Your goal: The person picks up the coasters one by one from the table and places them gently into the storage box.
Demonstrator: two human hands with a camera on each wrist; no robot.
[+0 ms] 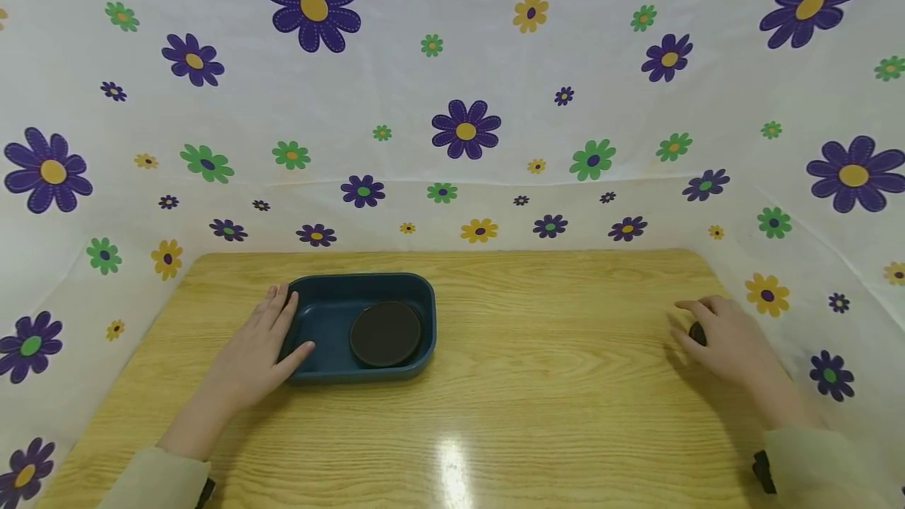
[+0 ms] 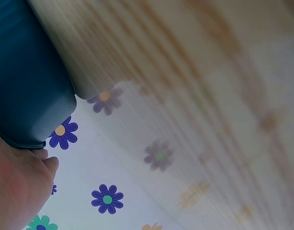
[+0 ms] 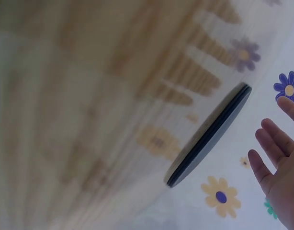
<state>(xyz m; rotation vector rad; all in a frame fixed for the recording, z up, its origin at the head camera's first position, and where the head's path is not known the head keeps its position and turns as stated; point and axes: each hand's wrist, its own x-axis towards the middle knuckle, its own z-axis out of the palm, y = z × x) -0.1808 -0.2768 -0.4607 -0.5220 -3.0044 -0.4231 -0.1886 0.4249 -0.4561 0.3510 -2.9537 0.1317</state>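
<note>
A dark blue rectangular tray (image 1: 325, 375) with rounded corners stands on the left part of the table. Inside it, toward the right end, lies a flat black disc (image 1: 385, 334). My left hand (image 1: 258, 348) rests on the tray's left rim, its fingers fairly straight along that side and the thumb reaching over the near left corner. On the right, my right hand (image 1: 728, 348) hovers over a second black disc (image 1: 697, 333), which it mostly hides in the head view. The right wrist view shows this thin disc (image 3: 211, 134) apart from the spread fingers (image 3: 274, 143).
The wood-grain tabletop (image 1: 551, 383) is glossy, with a bright reflection near its front. A white cloth (image 1: 396, 93) printed with purple, green and yellow flowers surrounds the table at the back and both sides.
</note>
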